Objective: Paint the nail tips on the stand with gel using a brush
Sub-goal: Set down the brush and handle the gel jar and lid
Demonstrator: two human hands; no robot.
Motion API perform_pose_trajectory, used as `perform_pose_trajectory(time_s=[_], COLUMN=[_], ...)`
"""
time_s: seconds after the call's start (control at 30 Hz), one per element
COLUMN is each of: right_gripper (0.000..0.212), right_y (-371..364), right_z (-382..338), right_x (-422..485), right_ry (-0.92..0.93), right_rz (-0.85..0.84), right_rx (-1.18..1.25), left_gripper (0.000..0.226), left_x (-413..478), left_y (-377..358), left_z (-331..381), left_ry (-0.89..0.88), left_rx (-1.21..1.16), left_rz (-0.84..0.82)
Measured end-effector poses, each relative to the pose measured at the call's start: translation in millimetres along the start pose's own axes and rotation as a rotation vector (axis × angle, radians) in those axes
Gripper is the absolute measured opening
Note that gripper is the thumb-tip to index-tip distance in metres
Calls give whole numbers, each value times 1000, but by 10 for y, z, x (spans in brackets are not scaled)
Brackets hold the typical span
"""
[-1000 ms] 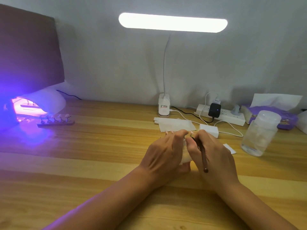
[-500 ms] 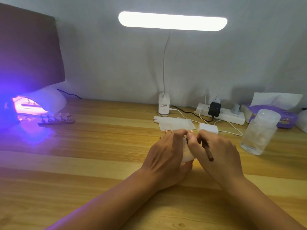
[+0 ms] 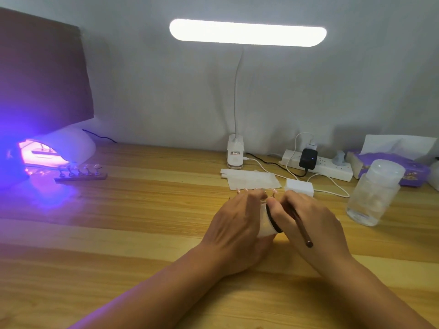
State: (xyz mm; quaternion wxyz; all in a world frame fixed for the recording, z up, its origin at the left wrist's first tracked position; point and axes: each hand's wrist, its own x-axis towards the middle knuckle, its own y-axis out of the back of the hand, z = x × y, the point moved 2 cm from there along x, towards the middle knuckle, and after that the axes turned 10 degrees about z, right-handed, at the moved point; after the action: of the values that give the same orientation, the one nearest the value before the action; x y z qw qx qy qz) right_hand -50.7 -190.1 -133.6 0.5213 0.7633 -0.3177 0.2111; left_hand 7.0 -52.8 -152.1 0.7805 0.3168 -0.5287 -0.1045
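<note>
At the centre of the frame, both hands meet over a small white gel jar (image 3: 265, 220), round and frosted, with a black ring at its mouth. The left hand (image 3: 237, 230) curls its fingers round the jar's body. The right hand (image 3: 308, 224) presses thumb and fingers against the jar's black rim while its fingers also clamp a slim brown brush (image 3: 301, 226), the handle a smooth rod slanting toward lower right; the bristle end is hidden.

Just above the knuckles, a row of glossy pinkish nail tips (image 3: 249, 190) shows, about five; their stand is hidden behind the hands. A second stand (image 3: 80, 178), a dark flat bar carrying five clear tips on little pegs, lies in the left middle of the frame, beside a domed white curing lamp (image 3: 59, 150) that glows violet.

The wooden table (image 3: 142, 222) has pale striped grain. In the upper centre stands one white desk lamp (image 3: 247, 33), a long rounded light bar on a bent neck; its base bears a small label too blurred to read. Below the base lie thin white wipes (image 3: 251, 180) and a white rectangular block (image 3: 299, 186). At right are one white power strip (image 3: 332, 167) with a black adapter plugged in, one purple tissue pack (image 3: 389, 167), and one clear plastic bottle (image 3: 373, 195) with a frosted cap.
</note>
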Motion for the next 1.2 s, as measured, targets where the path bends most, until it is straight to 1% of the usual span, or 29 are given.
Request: perform_pose_trajectory(time_s=[0.07, 0.17, 0.27, 0.37, 0.4, 0.5, 0.57, 0.67, 0.8, 0.97, 1.1, 1.2], right_gripper=[59, 59, 51, 46, 48, 61, 64, 60, 42, 29, 31, 33], right_y=[-17, -22, -76, -131, -147, -182, -202, -207, -182, -152, -136, -86], right_z=[44, 84, 74, 73, 82, 111, 106, 73, 4, -12, 23, 77], right_x=[-14, -5, -8, -14, -12, -6, -17, -42, -51, -61, -33, -9], right_ry=[-17, -14, 21, -19, -55, -154, -169, -150, -84, -121, -168, -245], right_rz=[-20, 8, -7, -5, -11, -37, -24, -9, 7, 11, 7, 116], right_rx=[9, 114, 131, 149, 182, 271, 285, 311, 313, 431, 548, 621], left_gripper=[64, 62, 56, 49, 45, 42, 43, 51, 50, 54, 66, 74], left_x=[12, 43, 72, 71, 74, 98, 99, 81, 67, 45, 36, 28], left_y=[-6, 6, 39, 41, 39, 43, 35, 17, -1, -18, -26, -39], left_z=[18, -8, -67, -70, -54, -20, -32, -69, -134, -156, -132, -171], left_ry=[-27, -21, 46, 37, 32, 46, 64, 84, 145, 102, 68, 104], left_rx=[44, 93, 75, 116, 145, 194, 194, 198, 174, 180, 172, 202], left_rz=[22, 64, 46, 5, -6, -1, 0, 28, 44, 69, 57, 37])
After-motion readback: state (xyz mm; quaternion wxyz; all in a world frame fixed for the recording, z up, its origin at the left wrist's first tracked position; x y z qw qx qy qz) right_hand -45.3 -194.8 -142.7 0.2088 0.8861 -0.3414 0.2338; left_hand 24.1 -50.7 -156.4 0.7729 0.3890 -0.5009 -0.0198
